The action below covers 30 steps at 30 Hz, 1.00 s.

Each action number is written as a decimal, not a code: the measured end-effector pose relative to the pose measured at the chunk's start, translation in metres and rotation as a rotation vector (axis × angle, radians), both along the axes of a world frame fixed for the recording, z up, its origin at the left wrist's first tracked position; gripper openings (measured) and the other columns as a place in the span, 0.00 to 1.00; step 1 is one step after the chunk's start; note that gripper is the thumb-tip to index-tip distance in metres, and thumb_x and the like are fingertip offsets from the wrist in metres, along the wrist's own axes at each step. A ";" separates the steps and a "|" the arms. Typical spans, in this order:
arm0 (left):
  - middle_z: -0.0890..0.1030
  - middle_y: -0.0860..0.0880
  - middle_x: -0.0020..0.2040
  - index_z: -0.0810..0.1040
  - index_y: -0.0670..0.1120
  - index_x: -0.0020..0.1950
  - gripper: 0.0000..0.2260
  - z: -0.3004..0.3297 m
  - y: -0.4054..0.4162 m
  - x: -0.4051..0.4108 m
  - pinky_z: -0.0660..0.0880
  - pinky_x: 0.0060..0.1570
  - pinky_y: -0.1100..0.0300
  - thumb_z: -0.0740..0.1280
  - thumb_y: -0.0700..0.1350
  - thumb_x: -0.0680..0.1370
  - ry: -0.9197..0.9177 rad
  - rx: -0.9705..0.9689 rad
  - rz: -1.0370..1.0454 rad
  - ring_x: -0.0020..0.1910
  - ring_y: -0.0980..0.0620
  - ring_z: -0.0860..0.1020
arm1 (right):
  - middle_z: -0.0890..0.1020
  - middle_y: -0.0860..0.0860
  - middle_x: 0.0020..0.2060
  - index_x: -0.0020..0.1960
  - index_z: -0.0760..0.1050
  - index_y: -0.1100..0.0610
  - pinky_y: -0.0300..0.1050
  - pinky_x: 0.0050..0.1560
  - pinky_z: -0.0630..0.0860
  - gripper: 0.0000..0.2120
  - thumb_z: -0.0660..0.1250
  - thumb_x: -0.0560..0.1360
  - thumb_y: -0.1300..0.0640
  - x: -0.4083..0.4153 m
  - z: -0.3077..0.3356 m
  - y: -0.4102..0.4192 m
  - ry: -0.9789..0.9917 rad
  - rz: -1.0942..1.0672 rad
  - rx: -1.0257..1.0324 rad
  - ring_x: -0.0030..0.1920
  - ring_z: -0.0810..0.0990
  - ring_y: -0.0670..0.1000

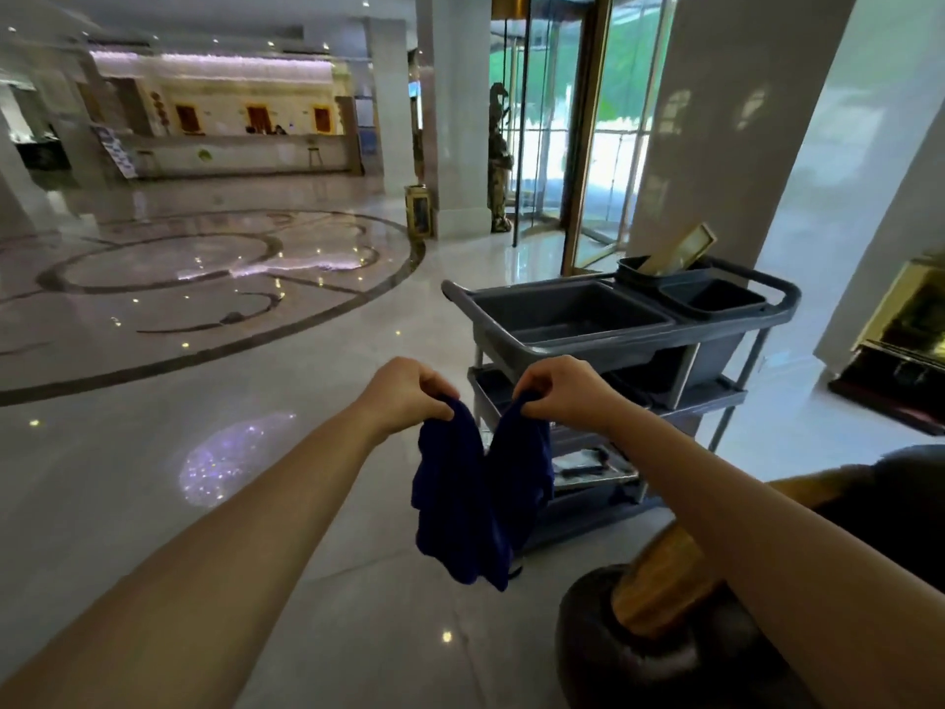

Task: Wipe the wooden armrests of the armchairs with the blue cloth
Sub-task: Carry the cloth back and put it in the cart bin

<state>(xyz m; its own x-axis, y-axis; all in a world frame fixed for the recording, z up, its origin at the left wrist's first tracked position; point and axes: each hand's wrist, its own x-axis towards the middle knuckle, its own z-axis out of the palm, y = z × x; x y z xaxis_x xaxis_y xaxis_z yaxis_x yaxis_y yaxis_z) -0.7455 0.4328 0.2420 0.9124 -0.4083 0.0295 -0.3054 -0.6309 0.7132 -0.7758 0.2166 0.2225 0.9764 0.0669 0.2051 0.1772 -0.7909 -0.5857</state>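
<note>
A dark blue cloth (475,498) hangs in front of me, pinched at its two upper corners. My left hand (409,388) grips the left corner and my right hand (567,388) grips the right corner, both held out at arm's length. The cloth sags in a V between them. At the lower right, a dark armchair's rounded wooden armrest (659,591) with a golden-brown top shows beneath my right forearm, well below the cloth.
A grey cleaning cart (613,330) with bins stands just beyond my hands. White pillars (716,120) and a glass revolving door (562,145) lie behind it. Polished marble floor (204,324) stretches left toward a reception desk. A gold-trimmed stand (905,330) sits far right.
</note>
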 end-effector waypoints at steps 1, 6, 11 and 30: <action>0.82 0.45 0.51 0.81 0.44 0.52 0.11 0.002 -0.002 0.024 0.75 0.50 0.58 0.69 0.36 0.72 -0.004 0.017 -0.028 0.48 0.51 0.78 | 0.77 0.42 0.31 0.41 0.82 0.53 0.23 0.31 0.68 0.07 0.71 0.65 0.62 0.016 0.000 0.000 -0.002 -0.031 0.002 0.33 0.75 0.39; 0.81 0.49 0.46 0.82 0.47 0.49 0.09 0.017 -0.017 0.141 0.73 0.44 0.63 0.70 0.38 0.71 -0.045 0.099 -0.176 0.44 0.55 0.78 | 0.79 0.44 0.31 0.38 0.81 0.51 0.30 0.36 0.69 0.07 0.71 0.65 0.62 0.096 0.001 -0.006 0.008 -0.191 0.064 0.34 0.76 0.41; 0.79 0.53 0.42 0.82 0.47 0.48 0.09 0.042 -0.042 0.245 0.71 0.40 0.67 0.71 0.37 0.70 -0.115 0.112 -0.268 0.42 0.58 0.77 | 0.81 0.47 0.34 0.39 0.80 0.51 0.30 0.36 0.70 0.06 0.71 0.65 0.61 0.174 0.017 -0.023 0.003 -0.280 0.071 0.36 0.78 0.43; 0.81 0.48 0.44 0.83 0.43 0.49 0.10 0.089 -0.254 0.568 0.74 0.46 0.61 0.72 0.36 0.68 -0.199 0.015 -0.525 0.44 0.53 0.79 | 0.79 0.46 0.37 0.44 0.81 0.56 0.35 0.44 0.70 0.05 0.70 0.67 0.61 0.452 0.078 -0.199 -0.103 -0.486 -0.040 0.39 0.77 0.44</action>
